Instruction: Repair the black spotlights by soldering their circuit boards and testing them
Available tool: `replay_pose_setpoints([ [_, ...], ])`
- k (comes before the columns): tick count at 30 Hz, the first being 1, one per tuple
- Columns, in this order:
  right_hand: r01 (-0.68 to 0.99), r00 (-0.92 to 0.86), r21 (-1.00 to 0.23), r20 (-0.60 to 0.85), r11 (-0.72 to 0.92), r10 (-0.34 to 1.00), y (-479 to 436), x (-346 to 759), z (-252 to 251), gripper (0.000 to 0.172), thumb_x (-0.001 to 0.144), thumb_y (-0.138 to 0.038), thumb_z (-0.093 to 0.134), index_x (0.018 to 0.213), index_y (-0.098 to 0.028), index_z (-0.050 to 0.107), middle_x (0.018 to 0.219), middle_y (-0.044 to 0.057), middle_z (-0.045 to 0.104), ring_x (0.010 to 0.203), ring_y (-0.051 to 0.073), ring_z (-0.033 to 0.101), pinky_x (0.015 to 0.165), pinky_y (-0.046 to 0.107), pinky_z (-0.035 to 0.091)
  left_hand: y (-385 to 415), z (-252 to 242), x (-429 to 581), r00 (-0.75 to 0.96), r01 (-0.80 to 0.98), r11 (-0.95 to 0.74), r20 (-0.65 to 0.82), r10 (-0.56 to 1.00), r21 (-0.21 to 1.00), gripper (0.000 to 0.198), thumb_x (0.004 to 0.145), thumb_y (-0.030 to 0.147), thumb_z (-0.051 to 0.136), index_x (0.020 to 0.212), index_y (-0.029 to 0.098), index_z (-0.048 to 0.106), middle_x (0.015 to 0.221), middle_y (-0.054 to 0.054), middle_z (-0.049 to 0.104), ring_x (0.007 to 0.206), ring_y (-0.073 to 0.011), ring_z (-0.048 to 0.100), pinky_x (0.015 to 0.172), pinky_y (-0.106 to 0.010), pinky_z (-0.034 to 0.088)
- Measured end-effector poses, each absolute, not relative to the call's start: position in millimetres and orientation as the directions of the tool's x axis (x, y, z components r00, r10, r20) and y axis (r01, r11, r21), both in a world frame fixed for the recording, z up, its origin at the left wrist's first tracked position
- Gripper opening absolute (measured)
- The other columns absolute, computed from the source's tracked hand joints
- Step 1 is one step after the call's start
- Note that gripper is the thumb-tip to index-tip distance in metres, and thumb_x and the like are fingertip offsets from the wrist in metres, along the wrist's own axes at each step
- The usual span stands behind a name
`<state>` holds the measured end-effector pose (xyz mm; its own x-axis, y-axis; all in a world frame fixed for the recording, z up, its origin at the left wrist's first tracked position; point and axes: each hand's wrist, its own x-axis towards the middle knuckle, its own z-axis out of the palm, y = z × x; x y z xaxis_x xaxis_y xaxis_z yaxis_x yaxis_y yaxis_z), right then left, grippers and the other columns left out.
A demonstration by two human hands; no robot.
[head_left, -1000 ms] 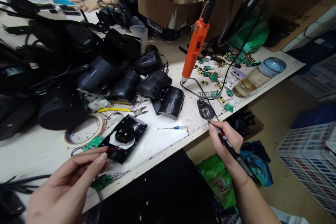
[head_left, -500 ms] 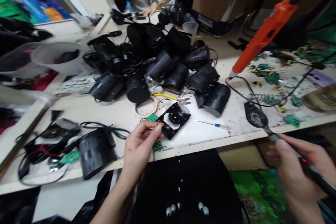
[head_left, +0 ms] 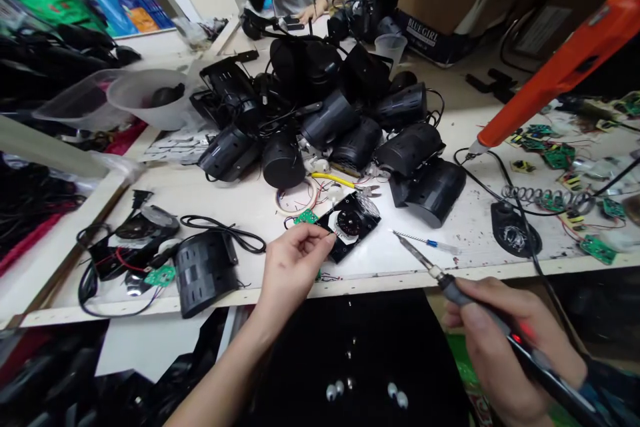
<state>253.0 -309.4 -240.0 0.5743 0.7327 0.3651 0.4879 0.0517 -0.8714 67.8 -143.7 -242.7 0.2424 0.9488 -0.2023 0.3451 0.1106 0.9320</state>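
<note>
Soldering iron (head_left: 425,261) sits in the right hand (head_left: 505,347), fingers wrapped tight round its grip, low right, off the table's (head_left: 240,210) front edge; its tip slants up over that edge, just beside a blue-handled screwdriver (head_left: 425,241). Left hand (head_left: 295,265) reaches over the same edge, thumb and forefinger pinched together at the near corner of a black panel (head_left: 353,227); whether they nip the panel or a wire is too small to tell. A green board (head_left: 306,217) lies just beside it; yellow cutters (head_left: 340,180) and black housings (head_left: 350,127) lie beyond; an orange tool (head_left: 560,73) hangs at right.
</note>
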Motion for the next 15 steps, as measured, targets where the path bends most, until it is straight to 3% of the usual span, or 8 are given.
replay_pose_setpoints([
  [7, 0.407, 0.513, -0.909, 0.310, 0.091, 0.800, -292, 237, -225, 0.014, 0.090, -0.029, 0.063, 0.098, -0.021, 0.070, 0.075, 0.004, 0.068, 0.058, 0.016, 0.064, 0.047, 0.026, 0.054, -142, -242, 68, 0.229, 0.376, 0.076, -0.172, 0.958, 0.923, 0.025, 0.072, 0.040, 0.069, 0.067, 0.016, 0.065, 0.060, 0.001, 0.056, 0.051, -0.0088, 0.045, 0.048, -0.020, 0.035],
  [11, 0.426, 0.500, -0.900, 0.319, 0.093, 0.805, -290, 234, -229, 0.013, 0.090, -0.029, 0.062, 0.098, -0.022, 0.070, 0.077, 0.004, 0.069, 0.053, 0.013, 0.061, 0.048, 0.025, 0.053, -140, -243, 70, 0.214, 0.355, 0.013, -0.094, 0.972, 0.935, 0.022, 0.068, 0.035, 0.069, 0.058, 0.015, 0.063, 0.085, -0.005, 0.064, 0.052, -0.0069, 0.048, 0.048, -0.021, 0.039],
  [15, 0.419, 0.524, -0.904, 0.323, 0.092, 0.788, -287, 230, -233, 0.013, 0.089, -0.029, 0.063, 0.098, -0.024, 0.070, 0.079, 0.003, 0.069, 0.054, 0.013, 0.062, 0.048, 0.025, 0.052, -138, -242, 72, 0.198, 0.332, 0.118, -0.192, 0.961, 0.936, 0.022, 0.067, 0.036, 0.068, 0.062, 0.016, 0.063, 0.087, -0.005, 0.067, 0.050, -0.0084, 0.052, 0.048, -0.023, 0.042],
])
